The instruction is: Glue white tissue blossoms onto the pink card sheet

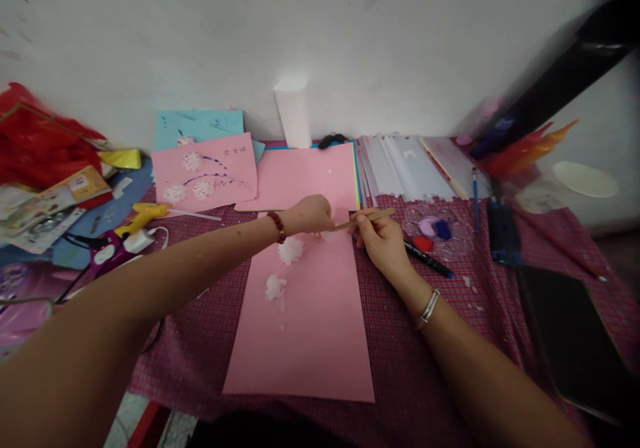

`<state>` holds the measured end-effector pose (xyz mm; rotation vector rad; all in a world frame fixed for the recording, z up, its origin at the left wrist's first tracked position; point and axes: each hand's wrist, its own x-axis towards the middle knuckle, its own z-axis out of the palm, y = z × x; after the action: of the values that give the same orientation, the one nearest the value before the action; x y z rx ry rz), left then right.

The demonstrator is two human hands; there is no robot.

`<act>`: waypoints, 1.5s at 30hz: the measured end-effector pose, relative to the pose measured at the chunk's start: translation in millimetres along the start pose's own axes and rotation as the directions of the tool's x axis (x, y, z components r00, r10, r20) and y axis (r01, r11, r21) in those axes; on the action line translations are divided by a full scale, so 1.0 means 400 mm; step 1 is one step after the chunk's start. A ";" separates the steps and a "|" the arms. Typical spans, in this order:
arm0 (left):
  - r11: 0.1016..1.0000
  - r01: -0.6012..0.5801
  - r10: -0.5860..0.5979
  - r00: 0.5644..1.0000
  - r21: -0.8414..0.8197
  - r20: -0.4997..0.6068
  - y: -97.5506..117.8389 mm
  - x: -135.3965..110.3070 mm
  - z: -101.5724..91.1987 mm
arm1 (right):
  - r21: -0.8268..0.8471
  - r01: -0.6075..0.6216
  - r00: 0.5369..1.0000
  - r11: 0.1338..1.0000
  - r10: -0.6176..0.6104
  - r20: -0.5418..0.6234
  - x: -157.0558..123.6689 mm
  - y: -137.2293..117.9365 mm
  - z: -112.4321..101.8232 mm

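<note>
A pink sheet of paper (320, 341) lies lengthwise before me, with white fluffy tufts (291, 251) stuck or resting on its upper left part. My right hand (383, 241) pinches a flat wooden craft stick (373, 216) at the sheet's upper right edge, the stick slanting toward my other hand. Closed and bent over the top of the sheet, my left hand (310, 215) wears a beaded bracelet at the wrist. Its fingertips are close to the stick's left end; what they hold is hidden. A small pale patch shows just below them.
Pink paper with a painted flower branch (207, 171) stands at the back left. A yellow glue gun (143, 218) lies at left, near a purple power strip (107, 251). At right are a clear paint palette (435, 231), a black marker (430, 259) and plastic sleeves (405, 168).
</note>
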<state>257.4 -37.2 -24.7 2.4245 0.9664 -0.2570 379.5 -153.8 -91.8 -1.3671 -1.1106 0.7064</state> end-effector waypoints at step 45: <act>0.962 0.108 -0.175 0.949 -0.253 -0.261 -0.287 -0.339 -0.163 | 0.354 -0.308 0.933 0.883 0.354 -0.071 0.010 0.013 -0.004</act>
<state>79.1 -12.0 33.5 2.2117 1.2245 0.1534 383.3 -150.2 -95.8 -1.2954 -0.6140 0.9896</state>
